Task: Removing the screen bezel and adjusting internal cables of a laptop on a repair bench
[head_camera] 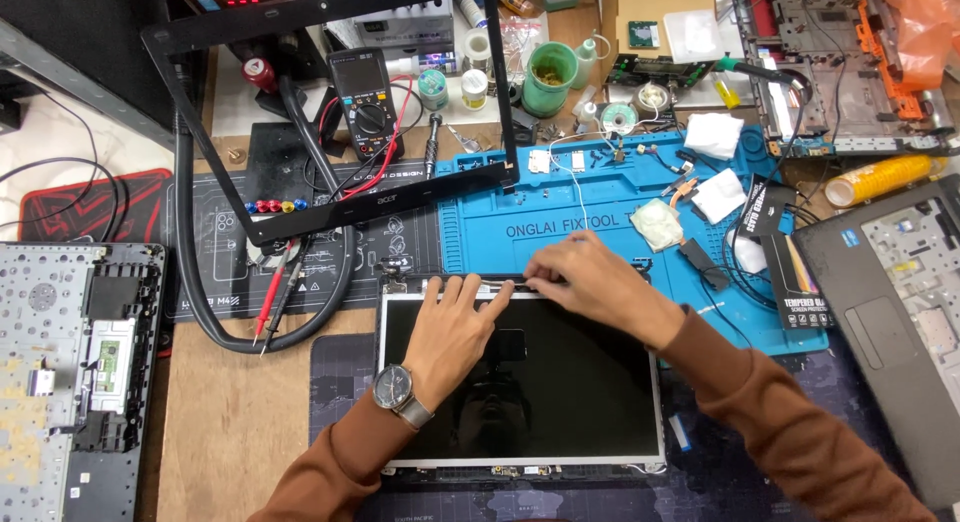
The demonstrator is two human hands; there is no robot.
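Screen panel [560,392] lies flat, dark glass up, on tabletop [230,422] nearest the camera. Left hand [450,332], watch on wrist, rests palm-down on panel's upper edge, fingers [470,292] spread flat, gripping nothing. Right hand [590,277] just beside it at same edge, fingertips pinched together on thin strip [505,279] along panel top. Beyond: blue mat [600,197]. Farther: black bezel frame [330,102] propped up, multimeter [365,102] behind it.
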